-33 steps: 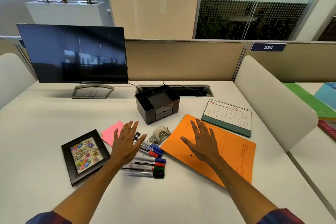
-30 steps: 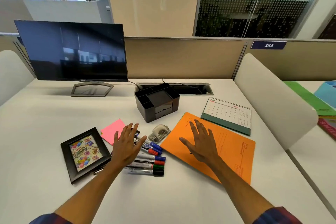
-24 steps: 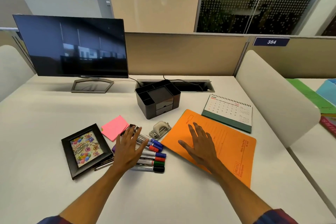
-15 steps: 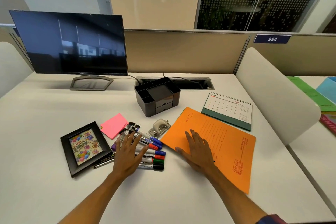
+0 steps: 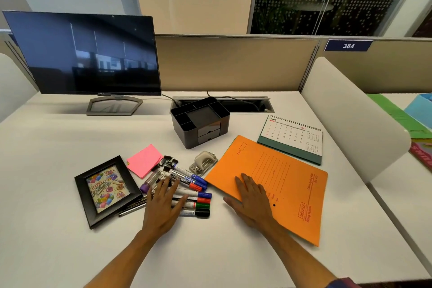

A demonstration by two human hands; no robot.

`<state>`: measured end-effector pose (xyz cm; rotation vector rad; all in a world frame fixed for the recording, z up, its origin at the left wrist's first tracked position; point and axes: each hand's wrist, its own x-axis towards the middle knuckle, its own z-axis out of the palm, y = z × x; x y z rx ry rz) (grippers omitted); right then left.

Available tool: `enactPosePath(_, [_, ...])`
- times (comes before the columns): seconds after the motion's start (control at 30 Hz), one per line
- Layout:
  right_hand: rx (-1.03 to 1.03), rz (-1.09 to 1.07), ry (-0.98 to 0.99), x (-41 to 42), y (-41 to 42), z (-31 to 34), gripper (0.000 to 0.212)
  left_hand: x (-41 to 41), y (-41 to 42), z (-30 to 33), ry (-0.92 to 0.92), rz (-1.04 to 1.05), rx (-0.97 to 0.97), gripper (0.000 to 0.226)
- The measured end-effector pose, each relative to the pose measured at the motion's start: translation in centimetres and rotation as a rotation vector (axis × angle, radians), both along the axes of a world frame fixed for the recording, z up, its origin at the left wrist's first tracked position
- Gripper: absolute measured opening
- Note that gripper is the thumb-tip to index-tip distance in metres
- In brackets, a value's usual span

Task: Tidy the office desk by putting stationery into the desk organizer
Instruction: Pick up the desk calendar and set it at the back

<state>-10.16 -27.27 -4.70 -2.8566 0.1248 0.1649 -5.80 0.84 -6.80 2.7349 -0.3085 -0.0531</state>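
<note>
Head view of the surface, with stationery heaped at centre. My left hand lies flat and open, fingers spread, on the near ends of the markers; it grips nothing. My right hand lies open, palm down, on the near-left corner of the orange folder, also clamped on nothing. The markers lie side by side, caps pointing to 3 o'clock. At 12 o'clock from them stands the organizer, its compartments open at the top and apparently empty, well apart from the heap. Binder clips and pink sticky notes lie at 11 o'clock from my left hand; a punch sits at 1 o'clock; thin pens lie at 9 o'clock against the picture frame.

I judge the markers light, stiff and smooth, so they are apt to roll or slip. I would take them at mid-barrel, several bunched in one fist, and drop them upright into a tall compartment. The clips look small and easily scattered, so I would pinch them by their wire handles. The notes are soft, and I would lift them by the edges of the pad.
</note>
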Motion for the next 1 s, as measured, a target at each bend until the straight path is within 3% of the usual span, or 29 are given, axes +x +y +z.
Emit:
enactPosePath(0.47, [0.041, -0.029, -0.114, 0.8, -1.2, 0.6, 0.096, 1.2, -1.8, 1.3, -0.096, 0.002, -0.068, 0.093])
enactPosePath(0.67, [0.044, -0.081, -0.230, 1.4, -3.3, 0.8, 0.075, 2.1, -4.1, 1.6, -0.109, -0.093, -0.063, 0.090])
enactPosePath(0.83, [0.046, -0.176, -0.257, 2.4, -5.9, 1.1, 0.060, 3.3, -6.8, 2.4, -0.181, -0.115, -0.101, 0.073])
enactPosePath(1.0, [0.051, -0.228, -0.258, 3.2, -8.6, 1.1, 0.067, 4.9, -9.3, 2.9, -0.260, -0.146, -0.114, 0.057])
